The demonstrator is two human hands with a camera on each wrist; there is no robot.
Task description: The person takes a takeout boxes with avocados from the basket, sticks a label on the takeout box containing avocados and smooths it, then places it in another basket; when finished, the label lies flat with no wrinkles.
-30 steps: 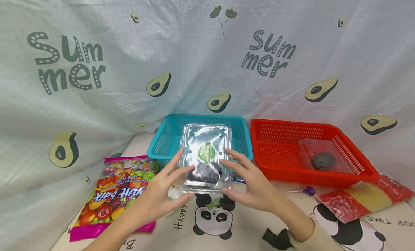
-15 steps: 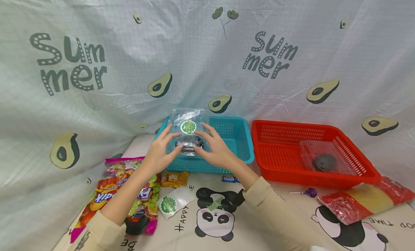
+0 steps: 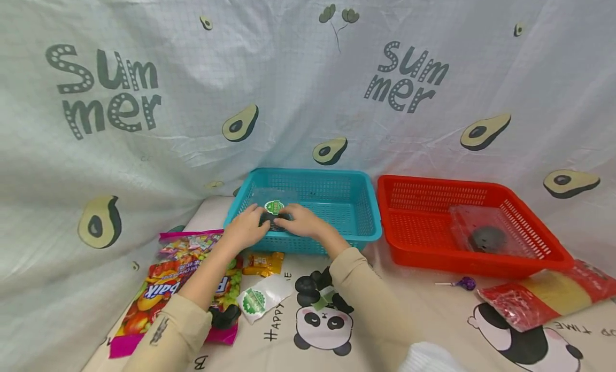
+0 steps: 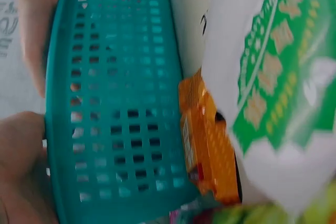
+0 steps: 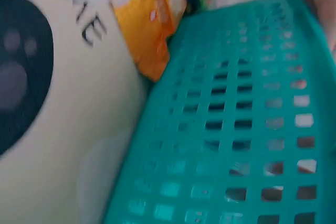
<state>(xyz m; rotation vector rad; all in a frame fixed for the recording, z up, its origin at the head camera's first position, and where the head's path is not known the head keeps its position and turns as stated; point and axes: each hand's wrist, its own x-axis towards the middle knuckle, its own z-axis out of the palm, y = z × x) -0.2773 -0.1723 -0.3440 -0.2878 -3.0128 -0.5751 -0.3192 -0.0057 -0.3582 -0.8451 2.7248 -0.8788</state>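
A clear plastic box (image 3: 285,194) with a green round label on its lid and something dark inside lies in the left part of the blue basket (image 3: 337,214). My left hand (image 3: 244,229) holds its near left side, fingers bent over the edge. On the near right side my right hand (image 3: 303,221) grips it in the same way, thumbs close together. In the left wrist view the basket's holed wall (image 4: 121,98) hides the box, and fingers show over the rim. From the right wrist, the same wall (image 5: 231,119) fills the right half.
To the right stands a red basket (image 3: 447,180) with another clear box (image 3: 488,238) inside. A lollipop (image 3: 466,283) and a red-and-yellow packet (image 3: 553,294) lie before it. Nearer left are an orange packet (image 3: 262,264), a white labelled wrapper (image 3: 264,297) and a fruit-candy bag (image 3: 159,292).
Both hands have carried the clear box forward and to the left, from above the table in front, over the blue basket's rim and down into it.
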